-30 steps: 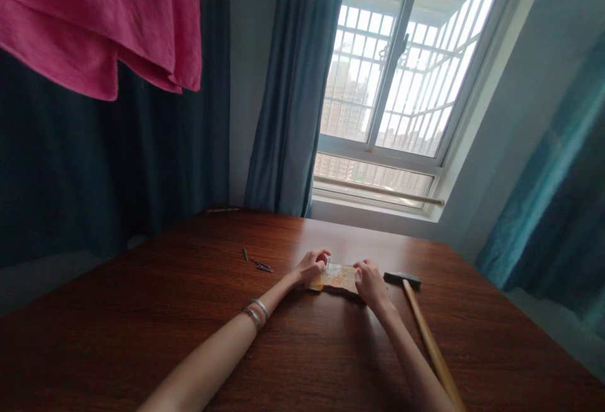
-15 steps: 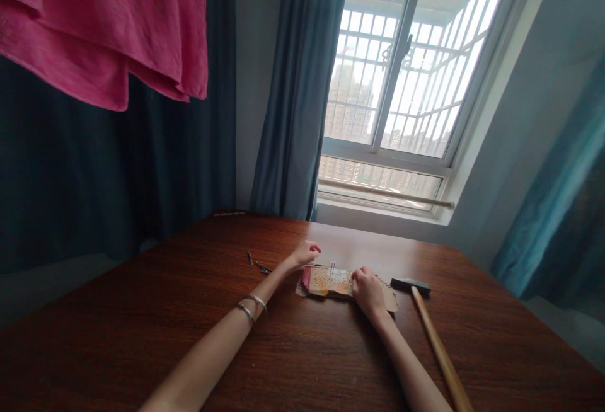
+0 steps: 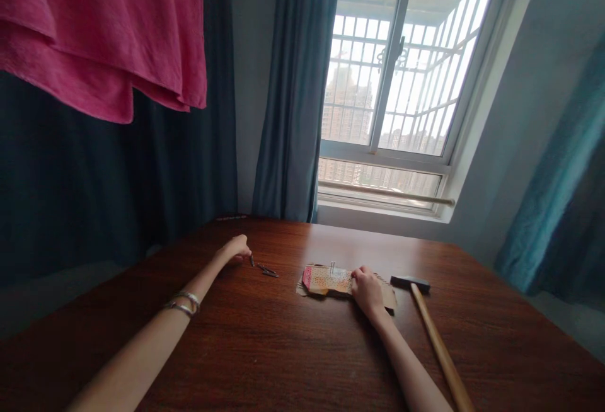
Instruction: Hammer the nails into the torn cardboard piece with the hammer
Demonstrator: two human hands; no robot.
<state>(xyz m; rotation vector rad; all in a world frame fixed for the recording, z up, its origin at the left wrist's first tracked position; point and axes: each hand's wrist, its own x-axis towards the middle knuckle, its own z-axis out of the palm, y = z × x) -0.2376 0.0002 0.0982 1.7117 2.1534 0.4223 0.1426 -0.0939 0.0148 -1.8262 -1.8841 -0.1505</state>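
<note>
Head view: left hand [image 3: 239,249] at nails [image 3: 268,271]; fingers bent, nearly together at nearest nail, grip unclear, tips too small to read. Right hand [image 3: 367,288] curled on cardboard [image 3: 326,280], hiding its middle; thumb unseen, spread unclear. Nails standing in cardboard left of right fingers, count blurred. Hammer [image 3: 410,284] right of them, handle end cut off.

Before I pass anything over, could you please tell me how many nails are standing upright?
2: the left nail and the right nail stand close together on the patterned piece, left of the right hand, which may hide others.
</note>
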